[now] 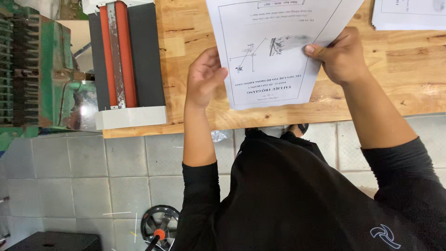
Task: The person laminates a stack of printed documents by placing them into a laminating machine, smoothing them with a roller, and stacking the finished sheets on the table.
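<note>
A white printed sheet of paper (274, 51) with text and a small drawing is held over the wooden table (195, 28). My left hand (204, 76) grips the sheet's left edge with curled fingers. The right edge is pinched by my right hand (341, 56), thumb on top of the page. Both forearms reach up from my black long-sleeved top, with the sleeves pushed back.
A black and white machine with red rollers (125, 60) stands on the table's left end. A green metal machine (37, 69) is beside it at far left. More white sheets (409, 14) lie at the top right. On the tiled floor sits a small wheel (160, 223).
</note>
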